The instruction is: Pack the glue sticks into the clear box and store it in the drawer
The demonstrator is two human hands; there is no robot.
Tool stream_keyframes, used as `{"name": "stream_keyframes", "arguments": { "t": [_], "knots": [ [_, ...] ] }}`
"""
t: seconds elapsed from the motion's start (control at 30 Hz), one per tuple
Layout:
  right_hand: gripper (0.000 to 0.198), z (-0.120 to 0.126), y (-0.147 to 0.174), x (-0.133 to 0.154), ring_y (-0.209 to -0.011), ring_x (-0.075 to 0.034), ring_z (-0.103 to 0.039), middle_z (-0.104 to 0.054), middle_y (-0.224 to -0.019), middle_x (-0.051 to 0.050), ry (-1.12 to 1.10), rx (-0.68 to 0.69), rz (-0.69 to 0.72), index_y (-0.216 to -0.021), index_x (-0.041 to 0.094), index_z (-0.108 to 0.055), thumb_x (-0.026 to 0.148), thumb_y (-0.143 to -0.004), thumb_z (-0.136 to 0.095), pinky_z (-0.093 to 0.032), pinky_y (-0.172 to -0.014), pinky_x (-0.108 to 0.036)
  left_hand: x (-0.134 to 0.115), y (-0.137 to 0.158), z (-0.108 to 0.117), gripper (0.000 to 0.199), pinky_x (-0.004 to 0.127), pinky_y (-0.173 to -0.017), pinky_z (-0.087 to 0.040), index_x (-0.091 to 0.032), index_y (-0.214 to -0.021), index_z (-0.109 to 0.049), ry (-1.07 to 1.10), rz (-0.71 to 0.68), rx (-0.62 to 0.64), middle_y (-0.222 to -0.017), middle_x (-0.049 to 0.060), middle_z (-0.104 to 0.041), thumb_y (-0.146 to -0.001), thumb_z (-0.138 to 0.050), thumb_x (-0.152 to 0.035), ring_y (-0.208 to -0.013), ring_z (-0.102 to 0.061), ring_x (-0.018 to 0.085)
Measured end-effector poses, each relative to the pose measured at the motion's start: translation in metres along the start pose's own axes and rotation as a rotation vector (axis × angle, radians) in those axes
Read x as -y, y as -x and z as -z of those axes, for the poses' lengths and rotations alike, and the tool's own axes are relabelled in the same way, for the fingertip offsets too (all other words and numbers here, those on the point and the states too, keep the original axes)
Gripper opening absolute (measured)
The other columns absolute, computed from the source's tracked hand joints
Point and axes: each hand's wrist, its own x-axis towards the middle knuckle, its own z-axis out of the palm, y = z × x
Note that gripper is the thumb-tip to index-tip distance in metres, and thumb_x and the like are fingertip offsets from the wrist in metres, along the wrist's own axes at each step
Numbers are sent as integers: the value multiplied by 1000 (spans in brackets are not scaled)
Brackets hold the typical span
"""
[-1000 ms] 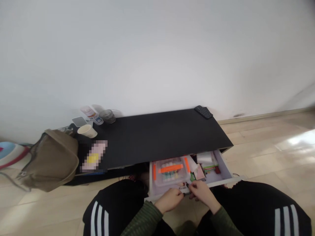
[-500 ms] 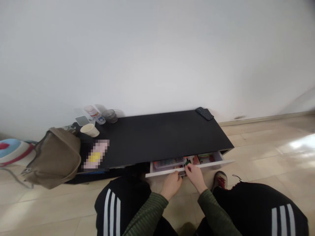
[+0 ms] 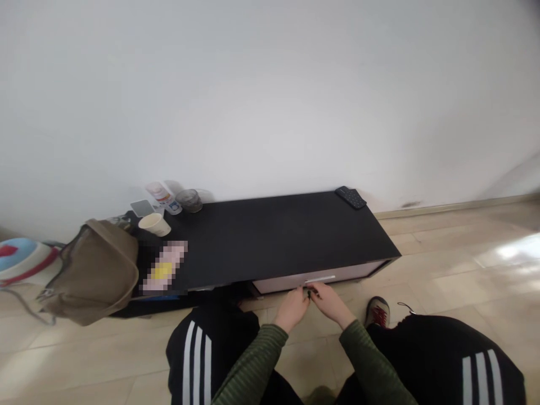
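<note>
The white-fronted drawer point(image 3: 282, 283) is closed, with a pale bar handle point(image 3: 320, 279) along its front. Just in front of it, my left hand point(image 3: 293, 308) and my right hand point(image 3: 328, 301) come together with bent, closed fingers. A small dark object point(image 3: 310, 293) shows between the fingertips, mostly covered and too small to name. The drawer belongs to a low black cabinet point(image 3: 261, 236).
On the cabinet's left stand a paper cup point(image 3: 154, 225), a spray can point(image 3: 164, 198), a dark glass point(image 3: 189, 200) and a brown bag point(image 3: 97, 270). A small black keyboard point(image 3: 351, 197) lies at the back right. My knees flank the drawer.
The drawer, open half a second ago with things inside showing, is now pushed in. My hands remain close together in front of it.
</note>
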Motion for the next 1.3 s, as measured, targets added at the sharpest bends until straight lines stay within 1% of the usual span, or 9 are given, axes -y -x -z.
{"name": "stream_keyframes", "arguments": {
  "t": [0.17, 0.27, 0.4, 0.5, 0.83, 0.97, 1.07, 1.13, 1.3],
  "knots": [
    [24, 46, 28, 51, -77, -19, -64, -72, -81, -6, 48, 262, 69, -83, 19, -72, 18, -89, -49, -43, -72, -28, 17, 23, 25, 28, 31, -78, -51, -14, -85, -69, 447, -175, 450, -86, 9, -74, -90, -52, -36, -78, -70, 19],
    [17, 77, 41, 84, -72, -16, -58, -67, -77, -3, -252, 168, 139, -82, 20, -70, 30, -90, -58, -39, -64, -27, 24, 37, 45, 29, 27, -67, -51, -13, -80, -68, 893, -434, 618, -69, 4, -67, -82, -68, -42, -59, -62, 12],
    [39, 89, 45, 109, -56, -12, -46, -50, -59, 6, -1129, -66, 298, -117, 27, -66, 41, -81, -72, -37, -59, -28, 17, 48, 61, 39, 16, -42, -29, -23, -111, -64, 1691, -646, 186, -48, -13, -30, -76, -74, -37, -34, -23, 2],
    [79, 81, 36, 113, -45, -9, -25, -24, -51, 13, -1569, -164, 241, -147, 37, -42, 31, -76, -76, -33, -55, -27, 7, 48, 63, 70, 16, -38, -15, -32, -140, -47, 1913, -594, -23, -51, -14, -15, -75, -69, -23, -37, -1, 2],
    [86, 59, 17, 86, -50, -9, -31, -26, -57, 12, -1784, -93, 19, -151, 41, -34, 17, -75, -67, -36, -58, -23, -1, 43, 59, 86, 19, -41, -17, -31, -152, -33, 1918, -522, -50, -52, -14, -20, -75, -69, -24, -39, -6, 3],
    [50, 25, 6, 39, -61, -8, -49, -50, -66, 8, -1659, -136, -247, -118, 27, -64, 17, -69, -69, -44, -66, -23, 6, 22, 47, 83, 21, -57, -37, -22, -154, -30, 1507, -277, -207, -58, -10, -44, -79, -64, -20, -50, -42, 6],
    [25, -9, -6, -4, -54, -8, -49, -51, -59, 6, -1464, -155, -637, -92, 19, -65, 15, -67, -63, -38, -55, -19, 16, 3, 28, 70, 27, -81, -45, -15, -147, -41, 1076, -161, -411, -94, 4, -66, -80, -60, -17, -85, -60, 13],
    [19, -26, -14, -28, -49, -8, -47, -51, -57, 6, -1359, -206, -812, -88, 19, -61, 13, -70, -58, -32, -49, -18, 22, -4, 18, 67, 27, -85, -45, -16, -146, -41, 881, -150, -423, -114, 9, -64, -81, -58, -18, -98, -60, 15],
    [6, -42, -34, -63, -44, -8, -45, -57, -62, 1, -1247, -227, -928, -77, 19, -51, 16, -81, -51, -27, -44, -18, 27, -3, 16, 74, 27, -81, -45, -11, -155, -19, 653, -74, -345, -88, 2, -65, -89, -48, -23, -79, -60, 14]
  ]
}}
